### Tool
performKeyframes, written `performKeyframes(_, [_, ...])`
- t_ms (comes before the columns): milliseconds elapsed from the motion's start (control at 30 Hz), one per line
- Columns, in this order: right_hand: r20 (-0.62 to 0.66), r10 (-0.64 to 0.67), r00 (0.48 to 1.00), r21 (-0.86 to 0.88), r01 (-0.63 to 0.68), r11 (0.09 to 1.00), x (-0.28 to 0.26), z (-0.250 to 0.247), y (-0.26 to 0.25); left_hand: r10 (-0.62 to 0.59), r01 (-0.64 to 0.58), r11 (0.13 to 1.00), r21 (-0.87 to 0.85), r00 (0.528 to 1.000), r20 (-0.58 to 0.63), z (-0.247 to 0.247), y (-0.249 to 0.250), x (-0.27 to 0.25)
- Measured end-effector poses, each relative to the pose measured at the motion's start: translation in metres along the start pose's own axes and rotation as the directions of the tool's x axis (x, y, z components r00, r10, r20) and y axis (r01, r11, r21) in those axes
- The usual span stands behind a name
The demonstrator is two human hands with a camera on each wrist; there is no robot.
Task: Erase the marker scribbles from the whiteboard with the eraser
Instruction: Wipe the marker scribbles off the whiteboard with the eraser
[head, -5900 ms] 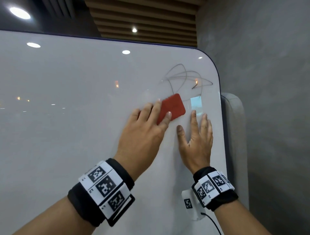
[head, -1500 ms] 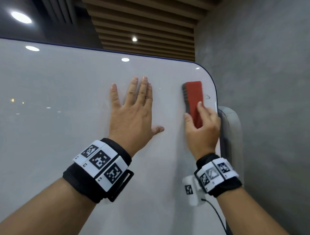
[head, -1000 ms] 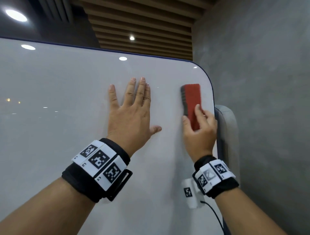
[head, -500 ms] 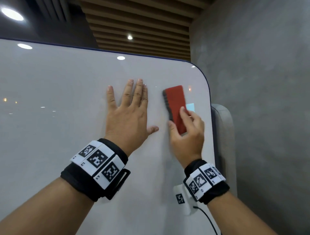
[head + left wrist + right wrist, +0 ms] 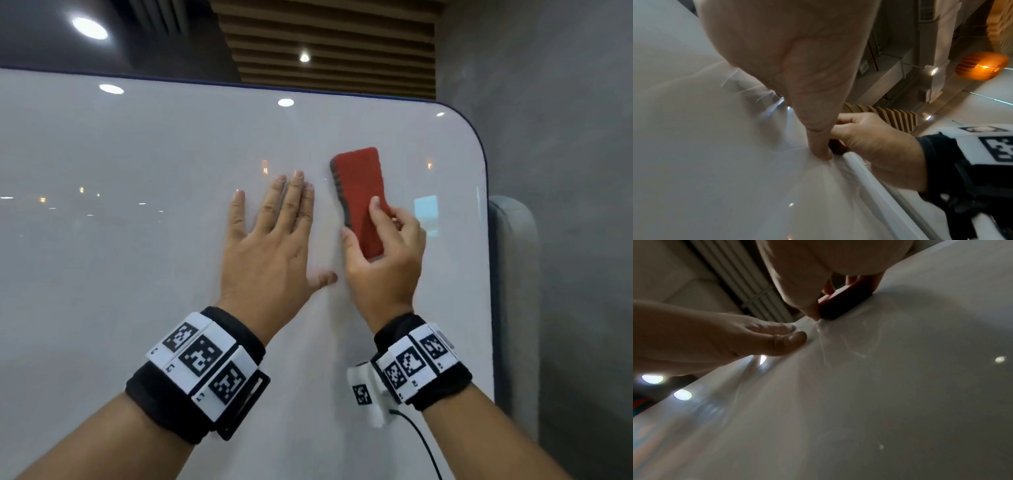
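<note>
Gripping is seen on the right hand: the red eraser is pinched at its lower end between thumb and curled fingers, held upright and pressed flat to the whiteboard in the upper right area, just beside the left hand. That hand is laid flat on the board, fingers straight, thumb out, nothing held. No scribbles can be made out on the surface; only ceiling-light reflections are seen there, and a grey wall stands at right.
</note>
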State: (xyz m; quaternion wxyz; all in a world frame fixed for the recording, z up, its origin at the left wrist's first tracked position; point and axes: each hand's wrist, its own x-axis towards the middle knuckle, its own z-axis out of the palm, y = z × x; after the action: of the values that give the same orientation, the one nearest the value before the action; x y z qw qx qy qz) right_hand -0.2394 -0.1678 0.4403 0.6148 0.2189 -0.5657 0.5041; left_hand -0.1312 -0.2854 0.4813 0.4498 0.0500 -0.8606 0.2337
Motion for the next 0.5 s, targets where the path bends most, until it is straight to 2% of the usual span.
performKeyframes(67, [0.073, -0.094, 0.993, -0.024, 0.096, 0.995, 0.008, -0.001, -0.002, -0.033, 0.033, 0.999, -0.007, 0.999, 0.016, 0.001, -0.016, -0.018])
performKeyframes(100, [0.063, -0.068, 0.996, -0.040, 0.070, 0.997, 0.018, -0.002, 0.001, -0.046, 0.047, 0.999, -0.007, 0.999, 0.024, 0.001, -0.028, -0.028])
performKeyframes(167, [-0.034, 0.127, 0.991, -0.014, -0.127, 0.992, 0.041, -0.004, 0.008, -0.072, 0.072, 0.997, -0.003, 0.997, 0.034, 0.000, -0.052, -0.049])
performKeyframes(200, [-0.074, 0.230, 0.970, 0.013, -0.230, 0.973, 0.050, -0.002, 0.007, -0.085, 0.085, 0.996, -0.001, 0.996, 0.031, 0.001, -0.062, -0.057])
performKeyframes(267, [-0.098, 0.311, 0.945, 0.038, -0.308, 0.951, 0.047, 0.010, -0.016, -0.111, 0.111, 0.994, 0.006, 0.993, 0.038, 0.000, -0.081, -0.073])
performKeyframes(333, [-0.047, 0.204, 0.978, 0.038, -0.203, 0.979, 0.020, 0.024, -0.054, -0.126, 0.126, 0.992, 0.008, 0.992, 0.033, 0.001, -0.093, -0.084])
performKeyframes(400, [0.043, -0.002, 0.999, 0.054, -0.001, 0.999, -0.027, 0.033, -0.089, -0.143, 0.143, 0.990, -0.003, 0.990, 0.015, 0.002, -0.105, -0.095])
performKeyframes(433, [0.100, -0.109, 0.989, 0.058, 0.103, 0.993, -0.051, 0.033, -0.101, -0.150, 0.150, 0.989, -0.007, 0.989, 0.006, 0.003, -0.110, -0.102])
performKeyframes(500, [0.232, -0.281, 0.931, 0.067, 0.273, 0.960, -0.081, 0.024, -0.108, -0.169, 0.169, 0.985, -0.017, 0.986, 0.009, 0.005, -0.122, -0.118])
